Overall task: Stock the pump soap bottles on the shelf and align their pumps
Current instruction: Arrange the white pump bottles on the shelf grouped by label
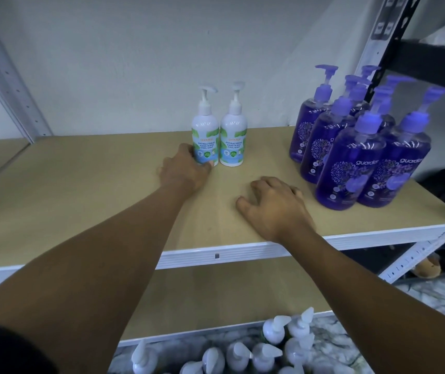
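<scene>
Two white mint hand-wash pump bottles stand side by side at the back middle of the wooden shelf [94, 190]. My left hand [186, 171] grips the base of the left white bottle [205, 136], whose pump points right. The right white bottle [232, 136] touches it, with its pump turned toward the back right. My right hand [275, 203] rests flat on the shelf board, fingers spread and holding nothing. Several purple pump bottles [350, 157] stand clustered at the right end of the shelf, most pumps pointing right.
Several more white pump bottles [269, 349] stand on the floor below the shelf front. White metal uprights [8, 76] frame the shelf left and right. A black shelf [431, 63] juts in at upper right. A lower shelf board [229, 298] lies beneath.
</scene>
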`<state>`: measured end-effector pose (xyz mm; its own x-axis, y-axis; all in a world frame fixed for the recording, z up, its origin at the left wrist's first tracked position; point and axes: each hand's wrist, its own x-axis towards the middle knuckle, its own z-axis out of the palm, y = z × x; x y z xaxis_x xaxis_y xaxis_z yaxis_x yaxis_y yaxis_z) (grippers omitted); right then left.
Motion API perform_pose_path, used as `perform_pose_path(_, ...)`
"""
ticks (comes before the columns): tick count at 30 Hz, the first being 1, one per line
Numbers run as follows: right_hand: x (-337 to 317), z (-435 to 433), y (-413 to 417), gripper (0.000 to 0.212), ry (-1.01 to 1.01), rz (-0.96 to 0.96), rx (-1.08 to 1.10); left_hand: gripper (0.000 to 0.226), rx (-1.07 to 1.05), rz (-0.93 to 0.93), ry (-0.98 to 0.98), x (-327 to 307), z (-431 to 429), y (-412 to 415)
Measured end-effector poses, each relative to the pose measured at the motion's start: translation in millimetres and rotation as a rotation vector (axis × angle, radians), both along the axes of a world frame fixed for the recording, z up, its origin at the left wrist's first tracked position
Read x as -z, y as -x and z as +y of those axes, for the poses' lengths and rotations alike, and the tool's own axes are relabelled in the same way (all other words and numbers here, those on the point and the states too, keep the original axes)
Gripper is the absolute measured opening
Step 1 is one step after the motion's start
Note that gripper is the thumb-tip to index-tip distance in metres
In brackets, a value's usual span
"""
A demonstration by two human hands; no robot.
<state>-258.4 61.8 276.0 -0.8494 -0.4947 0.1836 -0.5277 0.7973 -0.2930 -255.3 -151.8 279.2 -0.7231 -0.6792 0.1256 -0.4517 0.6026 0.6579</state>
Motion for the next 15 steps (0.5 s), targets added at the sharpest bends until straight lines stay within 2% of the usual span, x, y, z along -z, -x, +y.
perform_pose_path(10, 1.0, -0.1, 0.2, 0.059, 0.002, 0.016, -0.003, 0.055, -0.003, -0.041, 0.012, 0.0, -1.0, 2.9)
perform_pose_path(15, 1.2, 0.8, 0.2, 0.057, 0.057, 0.003, 0.003, 0.075, -0.005, -0.037, 0.002, -3.4, 7.1, -12.9)
